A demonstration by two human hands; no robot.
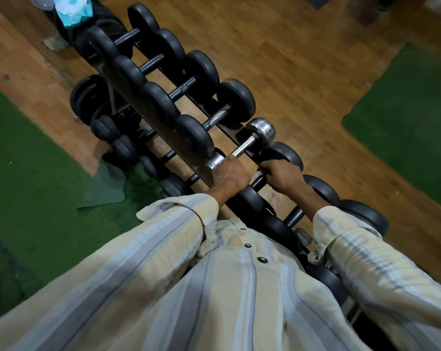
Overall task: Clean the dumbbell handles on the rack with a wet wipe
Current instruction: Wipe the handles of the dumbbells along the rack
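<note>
Left hand (229, 173) curled round smooth steel handle of chrome dumbbell (242, 148), near its inner head. Right hand (281, 174) fisted on dark handle of next dumbbell (270, 173), sliver of white wipe (260, 173) peeking at knuckles. Both dumbbells sit on top tier of black metal rack (163, 127), among matte round rubber heads. Blue-white wipe packet (74, 10) at rack's far end. Wood floor (303, 59), green mats (411, 127) either side.

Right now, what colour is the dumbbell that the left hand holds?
Shiny silver chrome dumbbell, unlike the black ones beside it; the head view shows it best.
</note>
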